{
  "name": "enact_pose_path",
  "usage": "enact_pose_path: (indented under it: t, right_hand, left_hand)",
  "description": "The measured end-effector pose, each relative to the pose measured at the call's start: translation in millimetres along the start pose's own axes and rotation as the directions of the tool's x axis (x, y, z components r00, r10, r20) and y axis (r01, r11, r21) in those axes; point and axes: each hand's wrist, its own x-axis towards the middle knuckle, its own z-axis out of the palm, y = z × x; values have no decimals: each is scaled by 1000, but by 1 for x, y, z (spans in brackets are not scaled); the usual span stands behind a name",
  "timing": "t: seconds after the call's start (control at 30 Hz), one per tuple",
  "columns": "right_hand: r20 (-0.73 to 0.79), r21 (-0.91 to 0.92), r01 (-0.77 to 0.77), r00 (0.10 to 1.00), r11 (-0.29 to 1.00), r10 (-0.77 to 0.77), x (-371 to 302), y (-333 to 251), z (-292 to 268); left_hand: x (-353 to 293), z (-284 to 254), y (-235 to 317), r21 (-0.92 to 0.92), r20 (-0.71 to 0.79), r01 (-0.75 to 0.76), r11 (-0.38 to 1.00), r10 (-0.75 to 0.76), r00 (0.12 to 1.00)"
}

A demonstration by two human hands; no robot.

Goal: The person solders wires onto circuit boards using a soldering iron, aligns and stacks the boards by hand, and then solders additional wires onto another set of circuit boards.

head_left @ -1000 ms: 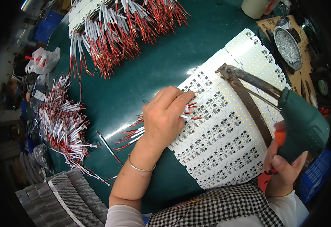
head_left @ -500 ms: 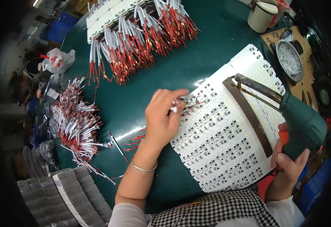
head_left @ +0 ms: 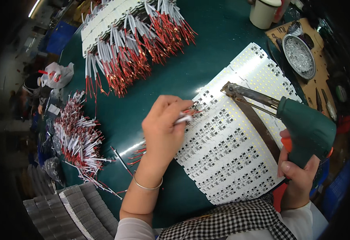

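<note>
My left hand (head_left: pixel 164 127) is closed on a few short white-sleeved wires (head_left: pixel 186 117) with red ends, held over the left edge of a white circuit board panel (head_left: pixel 233 148). Rows of small black parts and yellow squares cover the panel. My right hand (head_left: pixel 297 166) grips a dark green soldering gun (head_left: pixel 307 128) with an orange trigger. The gun's blackened tip hangs over the panel near the upper end of a brown flat bar (head_left: pixel 261 128) lying across it. Whether the wire ends touch the panel I cannot tell.
A pile of white and red wires (head_left: pixel 77 136) lies left on the green table (head_left: pixel 163 76). Wired boards (head_left: pixel 107 24) stand at the far left. A metal bowl (head_left: pixel 299 56) sits on a brown board at right, near a cream mug (head_left: pixel 264 14). Grey stacked strips (head_left: pixel 69 212) fill the near left.
The soldering gun's tip has shifted left and covers the brown bar's upper end. My left hand has turned slightly, still with the wires. The whole view has shifted a little.
</note>
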Motion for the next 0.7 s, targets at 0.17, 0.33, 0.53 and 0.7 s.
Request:
enact_pose_path:
  t: [0.17, 0.33, 0.53, 0.7]
  right_hand:
    - [44, -81, -48, 998, 996, 52, 1, -3, 2]
    - [-4, -165, 20, 1000, 986, -21, 3, 17, 2]
    - [75, -179, 32, 997, 983, -19, 8, 20, 4]
    - [99, -178, 73, 993, 981, -55, 9, 26, 3]
  left_hand:
    - [-3, 18, -4, 137, 71, -135, 981, 126, 990]
    - [-8, 27, -9, 226, 61, -187, 956, 178, 982]
    - [-10, 34, -13, 210, -23, -193, 958, 202, 979]
    - [-6, 32, -11, 209, 13, -169, 963, 170, 985]
